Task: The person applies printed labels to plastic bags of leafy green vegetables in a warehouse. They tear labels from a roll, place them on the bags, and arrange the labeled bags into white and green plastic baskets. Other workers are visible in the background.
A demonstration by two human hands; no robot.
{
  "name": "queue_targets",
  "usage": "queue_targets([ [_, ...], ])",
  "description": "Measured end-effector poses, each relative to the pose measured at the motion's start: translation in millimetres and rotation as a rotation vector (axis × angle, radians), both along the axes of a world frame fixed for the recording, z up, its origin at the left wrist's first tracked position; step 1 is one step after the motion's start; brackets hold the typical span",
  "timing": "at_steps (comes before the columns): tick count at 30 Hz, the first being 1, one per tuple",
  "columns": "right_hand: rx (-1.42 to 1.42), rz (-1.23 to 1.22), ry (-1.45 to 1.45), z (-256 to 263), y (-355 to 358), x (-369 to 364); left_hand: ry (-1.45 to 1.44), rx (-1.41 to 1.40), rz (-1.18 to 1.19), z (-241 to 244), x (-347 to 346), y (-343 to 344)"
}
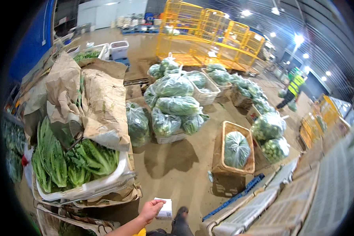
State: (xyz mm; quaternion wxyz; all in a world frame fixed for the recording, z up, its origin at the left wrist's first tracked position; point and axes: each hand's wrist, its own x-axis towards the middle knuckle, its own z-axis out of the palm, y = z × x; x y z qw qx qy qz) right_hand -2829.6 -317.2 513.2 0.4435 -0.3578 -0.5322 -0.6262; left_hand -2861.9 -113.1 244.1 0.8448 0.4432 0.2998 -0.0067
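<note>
My left hand (150, 211), reaching in from the bottom with a yellow cuff, pinches a small stack of white printed labels or cards (165, 210) between thumb and fingers. The top one bears writing and a printed code. My right hand is out of view. Left of my hand stands a white plastic crate (85, 191) filled with long green leafy lettuce (51, 156). Crumpled brown paper (103, 94) covers the crate's far part. Ahead on the floor, clear plastic bags of green vegetables (177, 106) are piled on a crate.
A tan crate (218, 171) holds one bagged vegetable bundle. More bagged greens (268, 126) line the right. Stacked crates (271, 200) and a blue pallet edge (233, 197) stand at lower right. Yellow roll cages (206, 32) stand behind. A person in a hi-vis vest (296, 85) carries bags.
</note>
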Motion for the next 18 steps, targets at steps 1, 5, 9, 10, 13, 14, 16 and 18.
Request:
queue_targets([
  [1, -0.396, 0.022, 0.233, -6.2, 6.5, 39.4, 0.001, -0.029, 0.049, -6.8, 17.1, 4.6],
  [5, -1.250, -0.199, 0.925, -75.6, 30.3, 187.9, -0.023, -0.096, 0.162, -13.3, 118.1, 17.0],
  [9, -1.558, 0.042, 1.295, -185.9, -0.9, 300.1, -0.013, 0.180, 0.107, 4.2, 254.6, 33.2],
  [10, -1.517, 0.209, 1.443, -191.1, 1.7, 323.2, -0.068, 0.256, 0.118, 14.2, 289.0, 34.6],
  [13, -1.194, 0.582, 1.751, -183.3, 33.9, 390.7, -0.297, 0.231, 0.041, 73.0, 380.3, 51.2],
  [14, -1.140, 0.727, 1.920, -186.1, 44.7, 420.4, -0.431, 0.232, 0.005, 81.0, 400.5, 58.2],
  [16, -0.854, 0.980, 2.089, -193.5, 67.4, 485.0, -0.523, 0.329, -0.091, 98.1, 452.9, 59.2],
  [18, -0.607, 1.101, 2.090, -191.4, 91.6, 538.1, -0.506, 0.493, -0.278, 111.0, 500.3, 62.4],
])
